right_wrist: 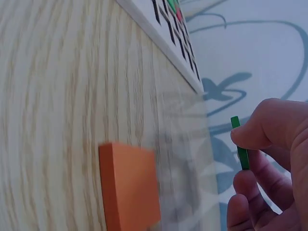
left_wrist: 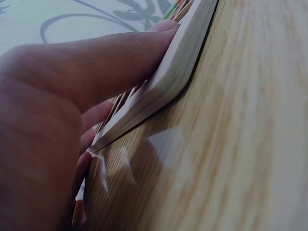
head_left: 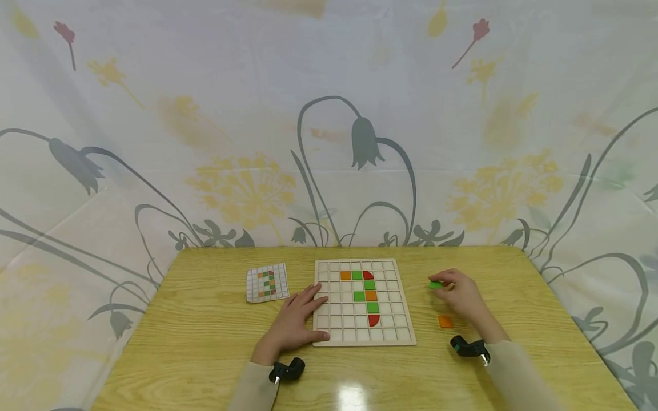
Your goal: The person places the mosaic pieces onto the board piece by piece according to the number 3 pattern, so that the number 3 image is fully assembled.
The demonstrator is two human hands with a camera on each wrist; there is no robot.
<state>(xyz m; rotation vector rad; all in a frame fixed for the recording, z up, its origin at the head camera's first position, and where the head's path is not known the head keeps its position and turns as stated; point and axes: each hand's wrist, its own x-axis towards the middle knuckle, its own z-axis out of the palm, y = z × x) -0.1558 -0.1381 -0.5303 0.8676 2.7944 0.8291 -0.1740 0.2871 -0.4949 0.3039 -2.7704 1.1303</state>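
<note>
A pale wooden grid board (head_left: 334, 319) lies on the table, with several green, orange and red tiles set in its squares. My left hand (head_left: 294, 325) rests on the board's left edge, fingers spread and thumb over the near left corner. In the left wrist view the thumb (left_wrist: 125, 57) lies along the top of the rim. Right of the board, my right hand (head_left: 461, 294) pinches a thin green tile (right_wrist: 243, 156) between thumb and fingers, above the table. An orange tile (head_left: 445, 322) lies on the table below that hand, large in the right wrist view.
A small paper card (head_left: 253, 292) printed with a coloured grid pattern lies left of the board. Behind the wooden table (head_left: 205, 354) hangs a flower-patterned cloth (head_left: 247, 85). Each wrist wears a black camera device.
</note>
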